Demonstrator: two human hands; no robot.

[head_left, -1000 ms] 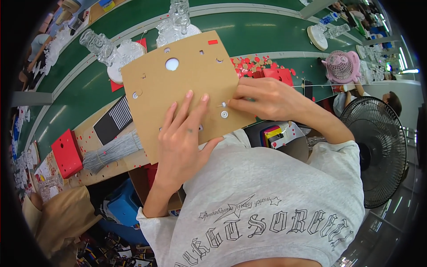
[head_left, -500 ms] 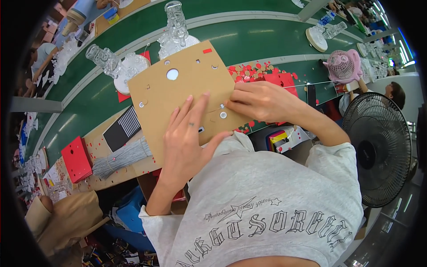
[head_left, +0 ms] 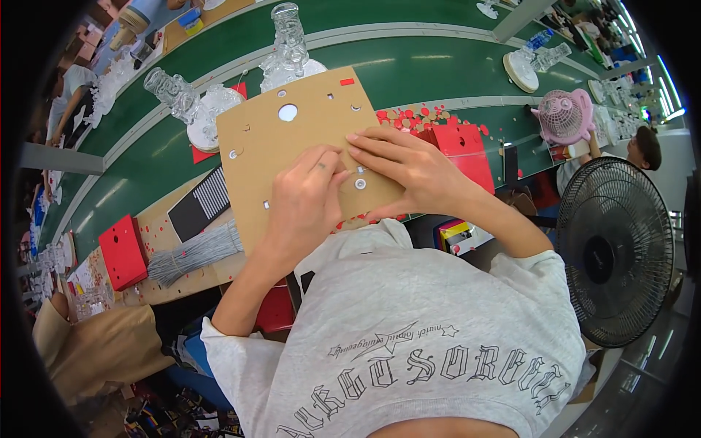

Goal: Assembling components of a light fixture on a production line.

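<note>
now that my left hand [head_left: 303, 201] has slid up beside right hand [head_left: 405, 171], fingertips meet at small punched hole; both hands press flat, clasping nothing. cardboard sheet [head_left: 292, 142] lies on bench edge before green conveyor [head_left: 409, 73], steadier for punch-out work.

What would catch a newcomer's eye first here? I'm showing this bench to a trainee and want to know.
First, the brown cardboard sheet punched with round holes, lying at the middle of the bench with the left hand and right hand pressed flat on it. Behind it, clear glass pieces stand on the green conveyor belt. At the right edge stands a large black fan, with a small pink fan above it.
</note>
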